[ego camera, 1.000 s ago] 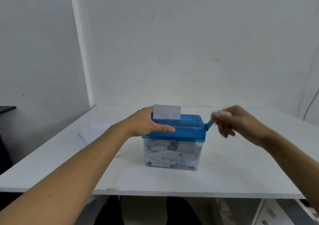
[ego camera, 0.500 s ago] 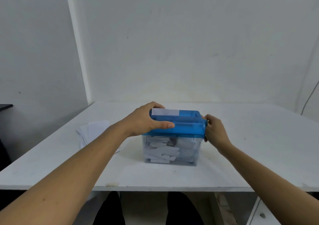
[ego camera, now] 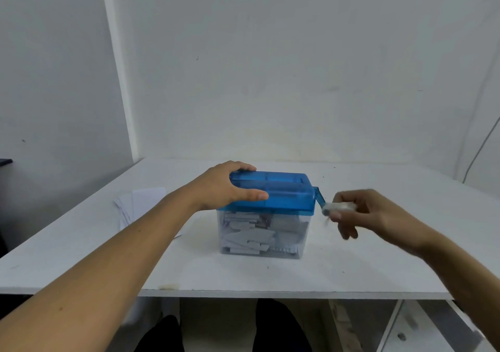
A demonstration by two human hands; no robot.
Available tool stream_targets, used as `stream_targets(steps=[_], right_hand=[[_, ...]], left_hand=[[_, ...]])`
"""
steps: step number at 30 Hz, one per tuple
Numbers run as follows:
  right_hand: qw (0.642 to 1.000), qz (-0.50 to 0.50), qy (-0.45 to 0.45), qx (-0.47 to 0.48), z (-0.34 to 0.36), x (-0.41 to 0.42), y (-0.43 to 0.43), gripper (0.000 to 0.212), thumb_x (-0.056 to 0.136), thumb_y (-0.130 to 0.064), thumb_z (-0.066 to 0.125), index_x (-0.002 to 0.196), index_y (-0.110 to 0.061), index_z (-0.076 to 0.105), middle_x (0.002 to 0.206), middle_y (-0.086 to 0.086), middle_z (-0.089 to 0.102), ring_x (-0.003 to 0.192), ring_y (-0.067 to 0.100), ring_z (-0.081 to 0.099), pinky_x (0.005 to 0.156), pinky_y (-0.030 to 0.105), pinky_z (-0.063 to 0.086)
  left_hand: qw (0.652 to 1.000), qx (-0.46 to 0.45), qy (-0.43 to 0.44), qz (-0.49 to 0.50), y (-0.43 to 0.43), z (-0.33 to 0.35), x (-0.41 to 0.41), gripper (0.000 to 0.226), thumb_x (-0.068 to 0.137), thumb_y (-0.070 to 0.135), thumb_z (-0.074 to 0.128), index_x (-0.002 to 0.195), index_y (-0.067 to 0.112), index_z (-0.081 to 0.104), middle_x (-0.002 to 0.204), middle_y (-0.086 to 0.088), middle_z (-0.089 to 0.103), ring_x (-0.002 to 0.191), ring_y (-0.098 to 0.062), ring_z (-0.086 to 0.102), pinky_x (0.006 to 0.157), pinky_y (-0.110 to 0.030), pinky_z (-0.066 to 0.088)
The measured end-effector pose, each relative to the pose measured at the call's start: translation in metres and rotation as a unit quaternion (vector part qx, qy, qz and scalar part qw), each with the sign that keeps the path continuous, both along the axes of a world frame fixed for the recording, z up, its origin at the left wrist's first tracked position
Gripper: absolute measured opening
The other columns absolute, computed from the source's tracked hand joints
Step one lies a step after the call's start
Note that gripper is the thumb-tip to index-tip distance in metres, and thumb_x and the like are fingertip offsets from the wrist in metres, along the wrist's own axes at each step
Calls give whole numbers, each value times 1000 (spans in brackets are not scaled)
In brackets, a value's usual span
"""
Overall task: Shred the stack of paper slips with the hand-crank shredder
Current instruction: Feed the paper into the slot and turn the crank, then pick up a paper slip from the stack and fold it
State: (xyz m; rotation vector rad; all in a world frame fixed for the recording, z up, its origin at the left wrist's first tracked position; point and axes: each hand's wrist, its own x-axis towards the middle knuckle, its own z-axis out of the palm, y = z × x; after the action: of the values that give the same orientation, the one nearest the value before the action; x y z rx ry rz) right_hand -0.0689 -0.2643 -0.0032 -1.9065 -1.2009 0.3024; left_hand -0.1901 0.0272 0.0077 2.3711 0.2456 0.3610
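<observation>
At the left of the flat white table (ego camera: 378,259) we see the paper slips (ego camera: 144,203), thin white rectangles fanned in a loose stack, well apart from both hands. Right of them, our left hand (ego camera: 224,189) grips the shredder (ego camera: 292,204) by its left end, fingers curled over the far edge of the lid and thumb stretched along its near face. The lid (ego camera: 284,186) is glossy translucent blue plastic, boxy with rounded corners. It sits on a clear, straight-walled plastic bin (ego camera: 303,243) packed with flat white paper strips (ego camera: 251,234). From the lid's right end a short blue crank (ego camera: 319,199) slants down to the right, ending in a pale cylindrical knob (ego camera: 339,207). Our right hand (ego camera: 376,216), somewhat blurred, pinches that knob between thumb and curled fingers. At the far right a thin grey cable (ego camera: 481,146) hangs against the matte white wall.
</observation>
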Motion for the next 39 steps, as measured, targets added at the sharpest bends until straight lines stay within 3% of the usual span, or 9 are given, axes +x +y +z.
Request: stream_targets(steps=[4,9,14,18,21,23,27,34,39], right_hand=[[997,17,19,68,16,9,11,44,88,-51,66,77,-9,70,71,16,65,62,17,56,66,17,48],[969,-107,101,201,20,31,49,47,95,-53,53,92,-8,70,68,5,56,61,16,55,66,28,52],[949,-222,155,158,0,59,90,41,101,-42,55,109,-2,63,97,7,68,74,18,61,81,41,58],[940,-264,132,169,3,64,95,34,99,-39,58,93,-5,58,81,2,65,71,17,59,73,38,58],[964,-262,45,-19,-9,57,90,23,101,-24,56,85,-7,60,73,4,62,64,14,54,59,25,49],[963,-209,106,-135,-30,53,83,14,96,-10,54,85,-6,61,75,6,61,63,15,52,59,25,46],[959,-150,97,-221,-32,48,62,23,98,-25,53,87,-9,66,79,0,70,68,13,58,61,24,46],[975,-204,63,66,18,48,75,20,103,-27,54,102,-11,66,101,6,71,91,20,66,72,28,52],[984,-151,15,93,43,21,99,14,99,-25,58,101,-15,67,95,0,76,96,15,67,81,28,52]], left_hand=[[1000,-12,6,-5,1,0,2,94,51,72,76,136,38,54,135,19,50,124,-6,47,99,-24,37],[1000,-9,14,-7,0,2,3,96,49,73,75,136,40,53,135,19,49,124,-7,45,102,-25,36],[1000,-20,2,-16,-1,-1,1,96,50,71,75,137,38,53,131,20,50,113,2,49,90,-16,39],[1000,-12,-3,-15,0,0,1,96,50,75,75,136,40,53,131,20,50,112,5,48,91,-18,39],[1000,-8,-2,-1,0,-3,0,94,51,76,74,135,41,53,132,21,50,118,-2,47,95,-22,37],[1000,-7,-7,2,-3,-5,-1,94,52,75,74,136,39,53,130,20,50,116,0,48,93,-20,38],[1000,-10,-17,5,-8,-1,-1,95,53,73,74,138,36,52,133,19,51,117,-1,48,92,-19,37],[1000,-6,-10,11,-8,-1,-3,95,55,74,72,140,35,52,133,20,49,120,-2,46,97,-22,37],[1000,-14,-9,20,-10,0,-2,95,62,82,57,144,34,50,143,16,47,130,-8,44,110,-32,38]])
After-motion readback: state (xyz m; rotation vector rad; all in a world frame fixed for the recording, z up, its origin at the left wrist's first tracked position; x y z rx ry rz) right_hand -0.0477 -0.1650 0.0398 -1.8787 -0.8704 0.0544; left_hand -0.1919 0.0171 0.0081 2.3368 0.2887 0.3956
